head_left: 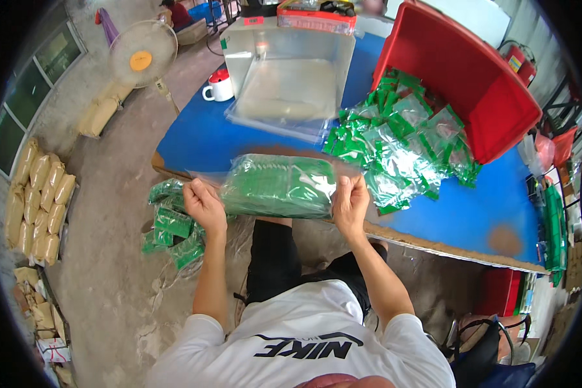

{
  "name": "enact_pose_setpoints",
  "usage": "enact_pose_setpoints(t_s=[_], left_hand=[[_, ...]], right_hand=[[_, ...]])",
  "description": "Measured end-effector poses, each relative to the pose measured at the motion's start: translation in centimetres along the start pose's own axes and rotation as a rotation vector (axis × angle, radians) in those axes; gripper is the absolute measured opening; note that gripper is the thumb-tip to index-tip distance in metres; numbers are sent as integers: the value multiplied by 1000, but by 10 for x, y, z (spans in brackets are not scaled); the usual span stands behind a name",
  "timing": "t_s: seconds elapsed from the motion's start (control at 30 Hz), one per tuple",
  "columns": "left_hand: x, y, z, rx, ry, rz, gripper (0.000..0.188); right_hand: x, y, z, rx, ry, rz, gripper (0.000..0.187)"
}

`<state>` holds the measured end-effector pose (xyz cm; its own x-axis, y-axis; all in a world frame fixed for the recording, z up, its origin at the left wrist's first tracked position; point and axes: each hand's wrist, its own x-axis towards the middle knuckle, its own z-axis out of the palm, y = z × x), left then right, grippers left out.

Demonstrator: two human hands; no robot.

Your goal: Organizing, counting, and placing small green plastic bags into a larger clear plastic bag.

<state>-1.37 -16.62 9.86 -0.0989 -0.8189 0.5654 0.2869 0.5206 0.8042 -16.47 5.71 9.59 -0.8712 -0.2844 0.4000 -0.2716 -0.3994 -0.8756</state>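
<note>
Between my hands, over the near edge of the blue-topped table (pixel 446 220), hangs a clear plastic bag (pixel 281 184) packed with green packets. My left hand (pixel 204 202) is closed on the loose, see-through end of the bag. At the filled end, my right hand (pixel 352 202) grips the other side with its thumb on top. Just right of it lies a heap of small green-and-clear packets (pixel 401 145), spilling from a red plastic bin (pixel 459 71) tipped on its side.
A clear box (pixel 290 81) and a red-and-white mug (pixel 220 85) stand at the table's far side. Filled green bags (pixel 173 223) lie on the floor to the left. Brown packages (pixel 42 194) are stacked by the wall near a fan (pixel 142 55). Far back, a person (pixel 178 14) sits.
</note>
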Motion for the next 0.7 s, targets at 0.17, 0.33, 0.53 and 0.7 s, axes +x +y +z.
enact_pose_setpoints(t_s=[0.17, 0.33, 0.53, 0.7], left_hand=[[-8, 12, -22, 107, -109, -259, 38], [-7, 1, -43, 175, -356, -567, 41], [-12, -3, -49, 203, -437, -752, 40], [-22, 3, -49, 256, -416, -794, 41]], right_hand=[[-22, -1, -17, -160, 9, 213, 34], [-30, 1, -30, -708, -64, 153, 44], [-30, -18, -37, -919, -134, 279, 30], [-18, -63, 16, -701, -66, -196, 43]])
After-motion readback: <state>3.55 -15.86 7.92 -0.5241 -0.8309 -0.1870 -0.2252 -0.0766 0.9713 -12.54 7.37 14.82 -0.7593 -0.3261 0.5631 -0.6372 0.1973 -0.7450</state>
